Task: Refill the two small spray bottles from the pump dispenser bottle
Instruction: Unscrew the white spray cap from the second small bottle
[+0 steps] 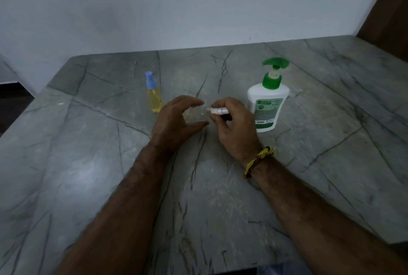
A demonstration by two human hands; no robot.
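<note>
clear spray bottle between both hands

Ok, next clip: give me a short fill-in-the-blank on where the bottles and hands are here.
1. The pump dispenser bottle has a ____ pump head.
2. The yellow spray bottle stands on the person's ____ side of both hands.
3. The white spray head is pinched by the ____ hand.
4. The left hand curls round a ____, see-through small bottle.

Missing words: green; left; right; clear
</note>
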